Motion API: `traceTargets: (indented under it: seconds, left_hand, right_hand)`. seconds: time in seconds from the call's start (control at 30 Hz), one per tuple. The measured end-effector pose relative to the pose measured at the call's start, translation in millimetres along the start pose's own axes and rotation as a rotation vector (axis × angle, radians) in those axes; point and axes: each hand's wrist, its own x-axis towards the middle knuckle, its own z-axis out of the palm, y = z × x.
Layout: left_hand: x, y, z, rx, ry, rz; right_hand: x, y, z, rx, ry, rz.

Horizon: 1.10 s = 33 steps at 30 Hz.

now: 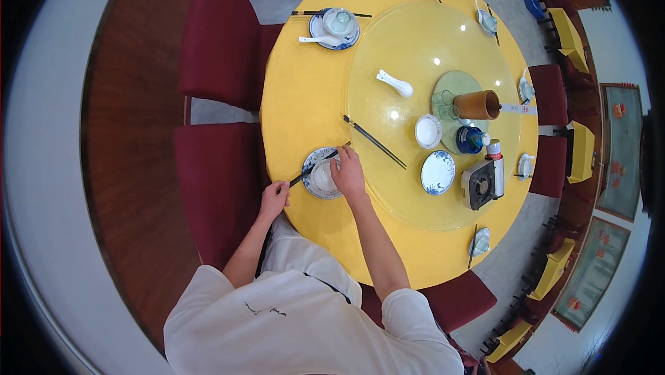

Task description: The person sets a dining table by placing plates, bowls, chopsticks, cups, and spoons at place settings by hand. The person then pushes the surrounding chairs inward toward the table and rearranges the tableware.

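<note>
My left hand (pixel 276 198) is closed on the lower end of dark chopsticks (pixel 302 177) at the table's near left edge. The chopsticks lie slanted across a blue-patterned plate (pixel 309 161) with a white bowl (pixel 323 180) on it. My right hand (pixel 348 169) is at the bowl's right side, its fingers bent near the rim and the chopsticks' upper end; what its fingertips hold, if anything, is too small to tell. Another pair of chopsticks (pixel 375 142) and a white spoon (pixel 395 83) lie on the glass turntable (pixel 415 42).
On the turntable stand a brown cup (pixel 476 105), a blue bottle (pixel 470 139), a small bowl (pixel 428 131), a plate (pixel 438 173) and a portable stove (pixel 479 185). Several place settings ring the yellow table (pixel 294 98). Red chairs (pixel 216 188) surround it.
</note>
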Motion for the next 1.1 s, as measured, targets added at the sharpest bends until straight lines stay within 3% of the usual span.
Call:
traceTargets:
  seconds: [0.6, 1.1]
  left_hand:
    - [-1, 12, -5, -0.015, -0.177, -0.018]
    - [2, 11, -3, 0.067, -0.161, 0.021]
  right_hand:
    - [17, -4, 10, 0.075, 0.014, -0.05]
    - [6, -8, -5, 0.091, 0.013, 0.02]
